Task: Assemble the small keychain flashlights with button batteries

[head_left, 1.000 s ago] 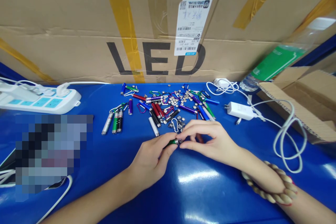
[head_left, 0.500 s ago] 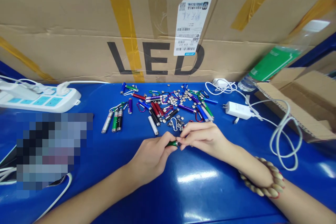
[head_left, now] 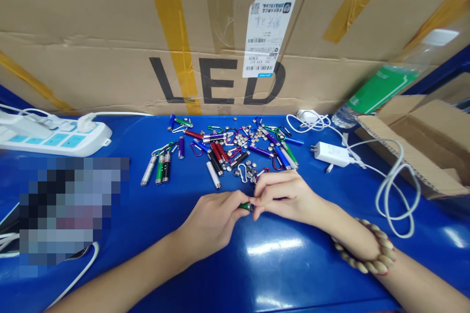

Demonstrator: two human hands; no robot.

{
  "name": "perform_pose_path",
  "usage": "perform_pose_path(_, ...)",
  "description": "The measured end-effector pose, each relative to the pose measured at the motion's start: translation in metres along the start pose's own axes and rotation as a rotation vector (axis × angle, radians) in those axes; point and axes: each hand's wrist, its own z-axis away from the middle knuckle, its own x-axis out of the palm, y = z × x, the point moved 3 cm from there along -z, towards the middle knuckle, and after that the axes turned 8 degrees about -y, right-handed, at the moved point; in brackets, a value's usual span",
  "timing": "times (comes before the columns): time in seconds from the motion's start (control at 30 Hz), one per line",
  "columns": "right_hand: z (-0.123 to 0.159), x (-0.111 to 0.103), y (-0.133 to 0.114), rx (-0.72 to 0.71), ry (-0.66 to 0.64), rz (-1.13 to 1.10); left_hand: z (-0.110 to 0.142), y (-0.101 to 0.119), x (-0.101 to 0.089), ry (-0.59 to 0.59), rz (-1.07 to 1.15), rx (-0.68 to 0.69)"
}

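Green metal tube [head_left: 245, 206], at the dial's centre, held in the left hand [head_left: 213, 217], whose thumb and fingers close round it; the right hand [head_left: 290, 193] meets its silver end with narrowly bent fingers, though whether these grip cannot be told. Around it, in descending size: cardboard carton [head_left: 110, 24] lettered LED, at 12 o'clock; blue tabletop [head_left: 279, 279], beneath; open cardboard box [head_left: 436, 132], between 2 and 3; water bottle [head_left: 382, 90], tilted, between 1 and 2; white power strip [head_left: 55, 140], towards 10; white plug charger [head_left: 332, 154], at 2; three keychain penlights [head_left: 159, 170], near 10; scattered coloured tubes [head_left: 220, 152], white carabiner [head_left: 243, 172] and button cells [head_left: 261, 133], about 12.
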Motion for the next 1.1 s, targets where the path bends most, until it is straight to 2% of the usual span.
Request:
perform_pose_path(0.17,-0.002,0.004,-0.005,0.021,0.119,-0.062,0.001,0.002,-0.001,0.067,0.013,0.021)
perform_pose_path(0.4,-0.007,0.010,-0.007,0.171,0.258,-0.097,0.002,-0.001,-0.003,0.179,-0.093,0.037)
perform_pose_path(0.67,-0.007,0.013,-0.003,0.381,0.267,-0.125,0.003,-0.002,-0.004,0.271,-0.185,0.050)
perform_pose_path(0.8,-0.007,0.013,-0.003,0.420,0.268,-0.150,0.003,0.000,-0.006,0.317,-0.215,0.089)
perform_pose_path(1.1,-0.008,0.011,-0.004,0.424,0.283,-0.098,0.002,0.002,-0.010,0.333,-0.260,0.133)
